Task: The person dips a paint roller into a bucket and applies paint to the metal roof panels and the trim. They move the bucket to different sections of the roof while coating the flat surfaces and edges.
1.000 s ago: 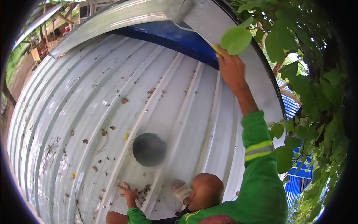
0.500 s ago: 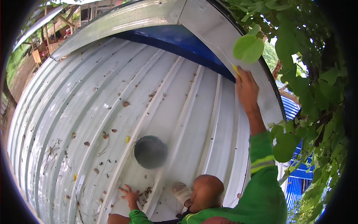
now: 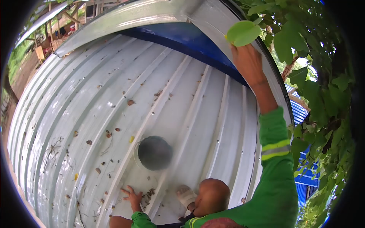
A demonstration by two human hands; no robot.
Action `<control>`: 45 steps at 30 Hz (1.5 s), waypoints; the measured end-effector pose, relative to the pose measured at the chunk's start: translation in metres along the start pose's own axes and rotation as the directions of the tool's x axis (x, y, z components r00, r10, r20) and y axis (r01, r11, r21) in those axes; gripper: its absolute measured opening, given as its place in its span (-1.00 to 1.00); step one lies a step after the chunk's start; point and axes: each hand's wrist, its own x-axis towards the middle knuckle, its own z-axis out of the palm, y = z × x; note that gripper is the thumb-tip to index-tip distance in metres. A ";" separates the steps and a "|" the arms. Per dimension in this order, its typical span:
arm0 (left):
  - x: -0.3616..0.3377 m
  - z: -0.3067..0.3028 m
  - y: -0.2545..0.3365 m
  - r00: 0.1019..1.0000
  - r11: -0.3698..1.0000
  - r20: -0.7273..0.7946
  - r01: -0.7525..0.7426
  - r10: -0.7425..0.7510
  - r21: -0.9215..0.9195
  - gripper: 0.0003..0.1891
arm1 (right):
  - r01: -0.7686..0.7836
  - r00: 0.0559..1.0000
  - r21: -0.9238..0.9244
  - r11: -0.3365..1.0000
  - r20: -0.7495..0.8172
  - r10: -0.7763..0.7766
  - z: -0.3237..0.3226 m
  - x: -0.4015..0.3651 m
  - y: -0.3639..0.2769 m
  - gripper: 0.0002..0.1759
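My right hand (image 3: 247, 62) is closed and raised against the pale metal trim (image 3: 213, 23) on the right slope of the gable. A green leaf (image 3: 243, 33) hangs in front of its fingertips. Just a speck of a small yellow thing (image 3: 226, 37) shows past the leaf; its kind is hidden. My left hand (image 3: 133, 198) rests on the white ribbed metal roof (image 3: 125, 144), fingers spread, holding nothing. Beside it lies a clump of dry leaves (image 3: 148, 195). A dark bucket (image 3: 154, 152) stands on the roof ahead of my knee.
Leafy branches (image 3: 323, 76) crowd the right side, close to my raised arm. Below the trim is a blue panel (image 3: 182, 40). Dry leaves and twigs (image 3: 53, 150) are scattered over the roof. The roof's left edge drops to ground with a wooden chair (image 3: 40, 54).
My right hand has moved up and left along the trim, and its fingertips have passed behind the leaf. My left hand stays in place on the roof. The view has shifted slightly.
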 end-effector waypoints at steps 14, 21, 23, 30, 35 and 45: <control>-0.004 -0.004 0.000 0.999 1.000 0.037 -0.006 0.007 -0.025 0.18 | -0.119 0.993 0.245 0.962 0.022 0.117 -0.013 -0.036 -0.013 -0.77; 0.000 -0.005 -0.002 0.999 1.000 0.054 0.000 0.000 0.002 0.19 | -0.642 0.675 0.685 -0.344 0.718 0.169 0.026 -0.021 -0.067 -0.65; 0.001 0.000 -0.003 0.999 1.000 0.050 -0.012 0.012 -0.004 0.19 | -0.666 0.639 0.589 -0.457 0.767 0.058 0.044 -0.004 -0.062 -0.64; 0.005 -0.001 -0.007 1.000 1.000 0.021 -0.021 0.021 -0.008 0.17 | -0.571 0.646 0.678 -0.463 0.719 0.256 0.080 -0.034 -0.080 -0.66; 0.006 -0.003 -0.013 0.999 0.999 0.036 -0.029 0.030 -0.032 0.18 | -0.563 0.689 0.753 -0.340 0.655 0.309 0.101 -0.001 -0.084 -0.68; 0.007 0.001 -0.011 0.997 0.998 0.041 -0.057 0.058 -0.025 0.17 | -0.555 0.718 0.782 -0.285 0.623 0.309 0.094 -0.014 -0.057 -0.63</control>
